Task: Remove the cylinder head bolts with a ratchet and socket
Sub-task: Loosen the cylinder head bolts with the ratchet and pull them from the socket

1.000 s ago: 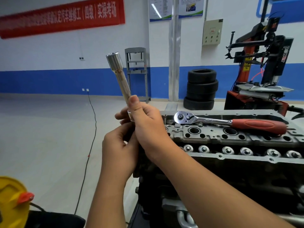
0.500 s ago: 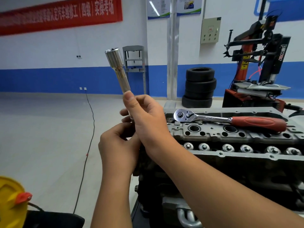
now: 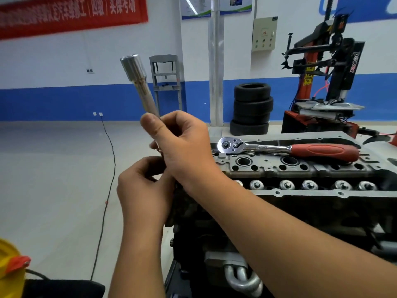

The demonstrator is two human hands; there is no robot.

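My right hand (image 3: 184,145) grips the lower part of a long chrome socket (image 3: 139,84), which points up and slightly left in front of the engine's left end. My left hand (image 3: 141,190) sits just below it, fingers curled at the socket's bottom end; that end and what the fingers pinch are hidden. The ratchet (image 3: 287,149), chrome head and red handle, lies loose on top of the cylinder head (image 3: 300,168), right of my hands. No bolt heads can be made out on the cylinder head.
The engine block (image 3: 279,222) fills the lower right. Behind it stand a stack of tyres (image 3: 251,108) and a red tyre changer (image 3: 322,82). A black cable (image 3: 107,179) runs across the floor at left. A yellow object (image 3: 8,267) sits at the bottom left corner.
Both hands and the socket rose slightly and my right thumb slid up the socket's shaft. The ratchet has not moved.
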